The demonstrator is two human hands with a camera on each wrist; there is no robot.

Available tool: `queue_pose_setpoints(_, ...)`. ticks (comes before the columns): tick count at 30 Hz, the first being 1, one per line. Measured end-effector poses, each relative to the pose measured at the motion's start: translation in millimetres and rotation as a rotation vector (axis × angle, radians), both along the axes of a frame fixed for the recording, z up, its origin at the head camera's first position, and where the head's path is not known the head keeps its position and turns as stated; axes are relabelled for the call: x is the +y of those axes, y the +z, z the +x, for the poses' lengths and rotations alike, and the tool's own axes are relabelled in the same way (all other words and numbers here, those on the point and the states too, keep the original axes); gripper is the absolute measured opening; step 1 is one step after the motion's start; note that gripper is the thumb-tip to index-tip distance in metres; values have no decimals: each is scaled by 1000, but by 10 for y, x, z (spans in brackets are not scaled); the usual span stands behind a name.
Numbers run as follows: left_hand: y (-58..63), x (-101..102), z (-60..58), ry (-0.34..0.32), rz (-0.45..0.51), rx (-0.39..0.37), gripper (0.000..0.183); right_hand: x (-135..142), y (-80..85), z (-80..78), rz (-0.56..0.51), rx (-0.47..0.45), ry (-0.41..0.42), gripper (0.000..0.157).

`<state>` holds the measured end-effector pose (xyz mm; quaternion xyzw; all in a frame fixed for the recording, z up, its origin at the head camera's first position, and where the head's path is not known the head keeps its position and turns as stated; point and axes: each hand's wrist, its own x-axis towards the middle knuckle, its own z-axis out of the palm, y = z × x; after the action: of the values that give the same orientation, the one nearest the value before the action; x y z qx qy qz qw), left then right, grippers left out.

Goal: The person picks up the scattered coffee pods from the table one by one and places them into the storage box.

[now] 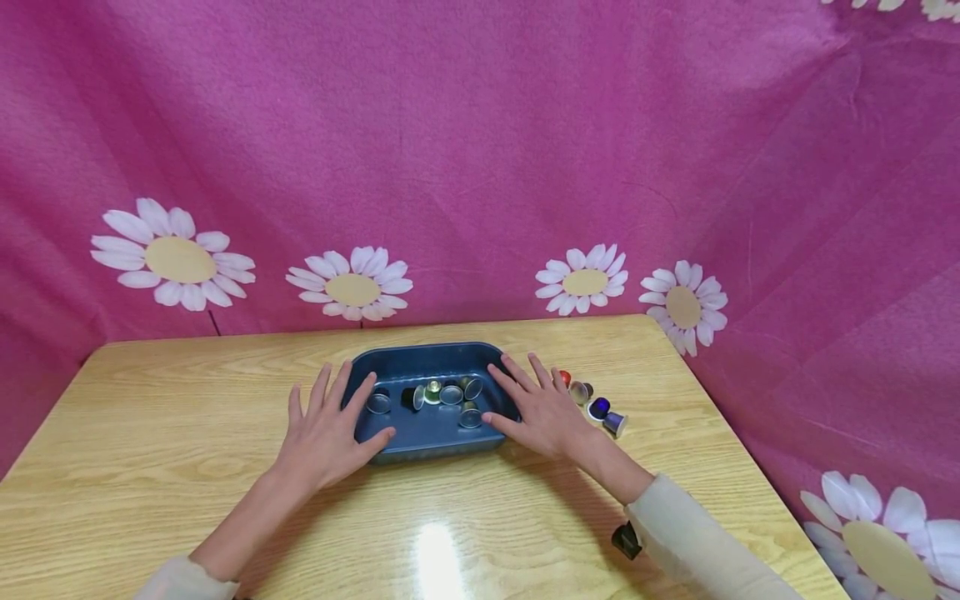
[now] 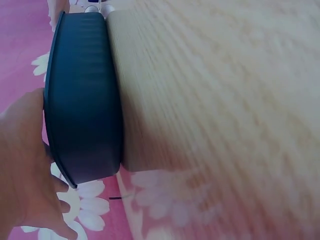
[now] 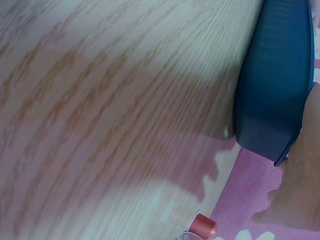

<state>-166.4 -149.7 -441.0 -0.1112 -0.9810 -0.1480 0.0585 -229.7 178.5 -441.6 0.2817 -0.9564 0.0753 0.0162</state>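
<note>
Now, left hand (image 1: 322, 437) and right hand (image 1: 549, 421), both spread, straight fingers splayed at opposite ends of the blue tray (image 1: 423, 433), neither pinching anything. And that tray sits squarely between them on the wooden table (image 1: 187, 417), long axis running from hand to hand, neither one nearer! Capsules (image 1: 451, 395) lie scattered inside; loose capsules (image 1: 616, 424) sit just beside the right hand, and behind, a pink cloth (image 1: 465, 167).

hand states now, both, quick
Left hand: open, fingers spread at the left end of the blue tray.
Right hand: open, fingers spread at the tray's right end.
</note>
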Motion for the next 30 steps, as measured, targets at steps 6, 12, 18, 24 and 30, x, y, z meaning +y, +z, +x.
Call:
queue_pose_setpoints(6, -46, -12, 0, 15, 20, -23, 85, -5, -2, 0, -7, -8, 0, 79)
queue_pose_setpoints(12, -58, -5, -11, 15, 29, -22, 86, -4, -1, 4, -12, -6, 3, 79)
queue_pose_setpoints(18, -65, 2, -18, 15, 27, -21, 87, 23, -11, 0, -25, 0, 20, 78)
queue_pose_setpoints(24, -69, 7, -20, 17, 24, -15, 87, 50, -17, -10, -55, -14, 33, 76)
queue_pose_setpoints(30, -69, -4, -18, 24, 22, -12, 88, 70, 8, -26, -48, -26, 37, 74)
